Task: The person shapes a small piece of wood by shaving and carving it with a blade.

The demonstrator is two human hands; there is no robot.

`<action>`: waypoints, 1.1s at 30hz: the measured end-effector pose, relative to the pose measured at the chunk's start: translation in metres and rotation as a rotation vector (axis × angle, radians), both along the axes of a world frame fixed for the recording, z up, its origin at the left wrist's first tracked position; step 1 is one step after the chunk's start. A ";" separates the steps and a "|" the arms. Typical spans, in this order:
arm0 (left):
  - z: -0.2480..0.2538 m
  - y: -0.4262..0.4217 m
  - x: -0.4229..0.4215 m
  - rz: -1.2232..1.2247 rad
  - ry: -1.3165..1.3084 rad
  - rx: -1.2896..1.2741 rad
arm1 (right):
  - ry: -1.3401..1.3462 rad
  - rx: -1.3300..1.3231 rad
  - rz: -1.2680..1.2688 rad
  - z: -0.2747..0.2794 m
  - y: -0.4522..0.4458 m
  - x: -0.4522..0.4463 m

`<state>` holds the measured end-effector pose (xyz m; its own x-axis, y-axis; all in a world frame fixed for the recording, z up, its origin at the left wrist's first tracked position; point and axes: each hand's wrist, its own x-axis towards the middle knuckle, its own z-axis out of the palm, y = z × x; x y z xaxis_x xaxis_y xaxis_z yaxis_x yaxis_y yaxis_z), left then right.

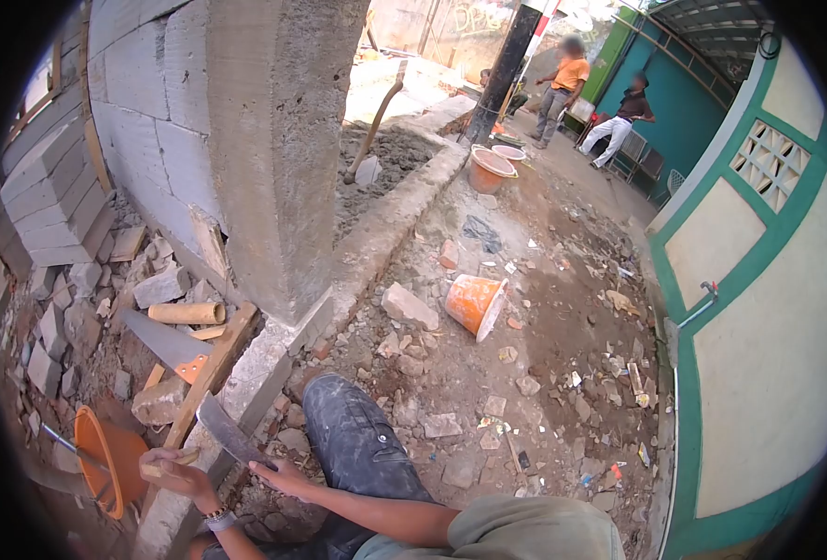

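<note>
My right hand point(287, 478) is closed around the lower end of a broad, dark, slightly curved blade point(229, 433), which looks like a machete; its handle is hidden. The blade leans up and left over the concrete ledge. To the left, my left hand point(178, 477) has its fingers closed on a small tan piece point(186, 456), perhaps wood. A bracelet and a band circle that wrist. Beside this hand stands a tilted orange bucket point(96, 434). Just beyond lie a wooden plank point(215, 369) and a handsaw point(161, 338) with an orange handle.
A concrete column point(278, 159) rises ahead. Broken blocks point(49, 327) and rubble cover the left side. Another orange bucket point(469, 303) lies tipped on the littered dirt. Farther off are more buckets point(490, 170), wet concrete with an upright tool handle point(376, 121), and two people point(562, 84).
</note>
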<state>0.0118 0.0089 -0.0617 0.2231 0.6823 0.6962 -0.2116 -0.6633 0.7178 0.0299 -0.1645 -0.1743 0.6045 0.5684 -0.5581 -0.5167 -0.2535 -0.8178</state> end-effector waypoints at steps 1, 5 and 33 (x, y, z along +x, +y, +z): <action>-0.001 -0.001 0.001 0.006 0.008 -0.007 | -0.005 0.012 -0.012 -0.002 0.001 -0.001; -0.003 0.003 0.001 0.032 -0.001 -0.046 | -0.023 0.001 -0.025 -0.005 0.002 0.000; 0.005 0.002 -0.003 -0.021 -0.082 -0.045 | -0.031 0.006 -0.012 0.002 0.000 0.000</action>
